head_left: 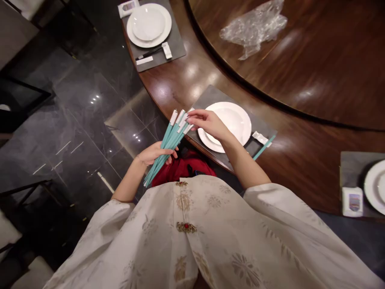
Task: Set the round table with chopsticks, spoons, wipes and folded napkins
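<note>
My left hand (159, 153) is wrapped round the lower part of a bundle of slim teal paper-sleeved chopsticks (173, 138), held at a slant beside the table edge. White tips show at the bundle's upper end. There the fingers of my right hand (207, 122) pinch at one of the white tips. Just beyond that hand, a white plate stack (231, 120) sits on a grey placemat (210, 94). To the right of the plates, another teal sleeve (264, 147) lies slanting next to a white rest (261, 138), partly hidden by my right forearm.
A round wooden table (300, 168) carries a raised turntable (315, 72) with crumpled clear plastic (255, 28) on it. Other settings hold plates (148, 24), black chopsticks (150, 52) and a white packet (352, 202). Chairs (27, 184) stand on the dark tiled floor at left.
</note>
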{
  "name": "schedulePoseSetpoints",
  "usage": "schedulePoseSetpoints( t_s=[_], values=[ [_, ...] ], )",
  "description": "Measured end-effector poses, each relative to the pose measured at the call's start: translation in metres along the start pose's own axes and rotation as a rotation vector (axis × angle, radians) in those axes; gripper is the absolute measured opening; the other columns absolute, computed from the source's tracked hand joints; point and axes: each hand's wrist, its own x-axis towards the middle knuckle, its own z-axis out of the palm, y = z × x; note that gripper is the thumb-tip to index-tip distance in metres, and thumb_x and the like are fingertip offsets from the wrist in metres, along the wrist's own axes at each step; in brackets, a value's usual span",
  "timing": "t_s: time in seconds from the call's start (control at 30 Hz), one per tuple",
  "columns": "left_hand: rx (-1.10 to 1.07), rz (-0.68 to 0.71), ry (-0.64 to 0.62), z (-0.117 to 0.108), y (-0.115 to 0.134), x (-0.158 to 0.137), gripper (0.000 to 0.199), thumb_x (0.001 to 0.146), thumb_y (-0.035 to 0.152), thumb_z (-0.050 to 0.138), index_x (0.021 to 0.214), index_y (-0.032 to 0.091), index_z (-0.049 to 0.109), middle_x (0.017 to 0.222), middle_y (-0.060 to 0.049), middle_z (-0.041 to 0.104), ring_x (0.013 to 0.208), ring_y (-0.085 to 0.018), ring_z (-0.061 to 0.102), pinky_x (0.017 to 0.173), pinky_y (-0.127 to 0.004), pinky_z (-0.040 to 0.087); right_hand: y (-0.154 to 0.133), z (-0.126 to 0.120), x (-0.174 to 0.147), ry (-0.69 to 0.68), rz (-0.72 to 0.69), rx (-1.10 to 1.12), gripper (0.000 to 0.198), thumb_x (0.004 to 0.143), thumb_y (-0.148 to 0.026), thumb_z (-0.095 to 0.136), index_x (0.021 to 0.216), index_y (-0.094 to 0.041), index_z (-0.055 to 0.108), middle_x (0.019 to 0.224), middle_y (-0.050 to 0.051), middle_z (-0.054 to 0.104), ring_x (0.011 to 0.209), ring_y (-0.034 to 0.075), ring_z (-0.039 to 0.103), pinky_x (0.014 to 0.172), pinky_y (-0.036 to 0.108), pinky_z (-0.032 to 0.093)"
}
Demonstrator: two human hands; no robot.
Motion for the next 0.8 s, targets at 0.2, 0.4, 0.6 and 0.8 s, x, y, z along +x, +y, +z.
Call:
schedulePoseSetpoints(
  t_s=[0.2, 0.4, 0.6, 0.8],
  values=[
    [0.045, -0.007, -0.035, -0.077, 0.027, -0.034, 0.033, 0.072, 0.03, 0.071, 0.095, 0.009, 0.059, 0.075, -0.007, 0.066, 0.052, -0.01, 0.058, 0.047, -0.021, 0.048, -0.026, 0.046, 0.086, -0.262, 0.075, -0.161, 0.031, 0.064, -0.039, 0.075, 0.076, -0.012, 0.067, 0.067, 0.001, 0.065, 0.059, 0.009, 0.058, 0.056, 0.019, 0.049],
    [0.084, 0.02, 0.007, -0.143, 0.046, -0.057, 0.029, 0.075, 0.03, 0.067, 0.094, 0.009, 0.06, 0.07, -0.003, 0.061, 0.051, -0.008, 0.054, 0.046, -0.019, 0.043, -0.048, 0.091, 0.154, -0.551, 0.171, -0.216, 0.025, 0.069, -0.037, 0.071, 0.08, -0.015, 0.071, 0.074, 0.0, 0.067, 0.065, 0.009, 0.06, 0.059, 0.018, 0.05],
    [0.054, 0.042, 0.015, -0.187, 0.064, -0.067, 0.027, 0.075, 0.029, 0.066, 0.092, 0.009, 0.06, 0.068, -0.001, 0.059, 0.047, -0.006, 0.049, 0.042, -0.017, 0.037, -0.048, 0.119, 0.21, -0.554, 0.178, -0.208, 0.028, 0.063, -0.033, 0.075, 0.083, -0.014, 0.07, 0.078, 0.001, 0.069, 0.071, 0.011, 0.062, 0.065, 0.02, 0.05],
    [-0.019, -0.013, 0.037, -0.229, 0.097, -0.057, 0.028, 0.073, 0.029, 0.068, 0.091, 0.01, 0.058, 0.062, 0.001, 0.054, 0.044, -0.006, 0.046, 0.04, -0.018, 0.034, -0.059, 0.13, 0.27, -0.454, 0.162, -0.236, 0.024, 0.057, -0.026, 0.078, 0.075, -0.013, 0.07, 0.068, 0.001, 0.069, 0.059, 0.009, 0.061, 0.053, 0.017, 0.047]
  ],
)
